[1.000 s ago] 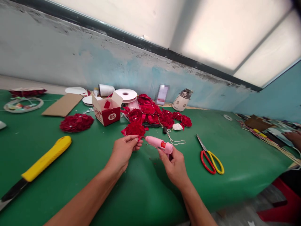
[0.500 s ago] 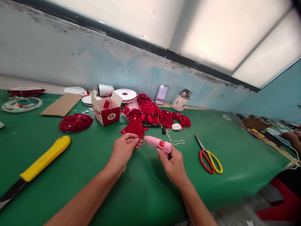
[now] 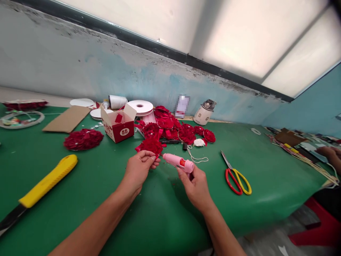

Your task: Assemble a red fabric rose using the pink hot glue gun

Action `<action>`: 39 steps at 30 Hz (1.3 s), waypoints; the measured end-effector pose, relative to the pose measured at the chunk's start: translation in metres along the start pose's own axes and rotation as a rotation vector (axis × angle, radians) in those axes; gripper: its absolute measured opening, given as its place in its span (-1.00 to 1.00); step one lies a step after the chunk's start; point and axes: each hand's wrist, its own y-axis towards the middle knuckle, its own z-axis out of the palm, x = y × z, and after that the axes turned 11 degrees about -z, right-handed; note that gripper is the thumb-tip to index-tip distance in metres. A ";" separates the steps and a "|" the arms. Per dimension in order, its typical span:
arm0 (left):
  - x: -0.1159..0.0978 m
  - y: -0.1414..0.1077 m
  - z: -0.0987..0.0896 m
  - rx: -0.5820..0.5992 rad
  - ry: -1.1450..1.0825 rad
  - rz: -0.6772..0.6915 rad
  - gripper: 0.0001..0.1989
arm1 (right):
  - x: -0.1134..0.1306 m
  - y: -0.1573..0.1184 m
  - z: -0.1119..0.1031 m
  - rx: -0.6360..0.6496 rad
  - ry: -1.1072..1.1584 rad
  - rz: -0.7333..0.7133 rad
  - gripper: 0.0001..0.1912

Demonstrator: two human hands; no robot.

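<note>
My right hand (image 3: 196,185) is wrapped around the handle of a pink glue gun (image 3: 174,160), whose nozzle points left. With thumb and forefinger my left hand (image 3: 139,168) pinches a small piece of red fabric (image 3: 157,155) right by the nozzle tip; whether the two touch I cannot tell. Just beyond my left fingers lies a red fabric flower (image 3: 150,145) on the green tabletop (image 3: 165,220). Behind it is a heap of red flowers (image 3: 165,123).
Scissors (image 3: 236,176) lie to the right, a yellow-handled knife (image 3: 49,181) to the left. Farther back stand a red-and-white box (image 3: 121,131), a ribbon spool (image 3: 139,106) and a bottle (image 3: 204,113). Another person's hand (image 3: 330,154) shows at the right edge.
Both hands keep nearly the same pose, with the glue gun at the red piece. The whole view has shifted slightly; nothing is let go or taken up.
</note>
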 end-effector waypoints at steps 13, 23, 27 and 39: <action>0.004 0.003 -0.002 0.018 0.144 0.067 -0.84 | -0.002 -0.002 -0.004 -0.020 0.012 0.010 -0.83; -0.003 -0.002 0.000 0.038 0.109 0.050 -0.80 | -0.005 -0.003 -0.003 -0.042 0.036 0.036 -0.82; -0.004 -0.003 0.000 0.046 0.107 0.032 -0.81 | -0.006 -0.004 -0.006 -0.068 0.135 0.111 -0.79; 0.001 0.001 -0.002 0.083 0.076 0.010 -0.81 | -0.004 0.006 -0.007 -0.052 0.561 0.304 -0.69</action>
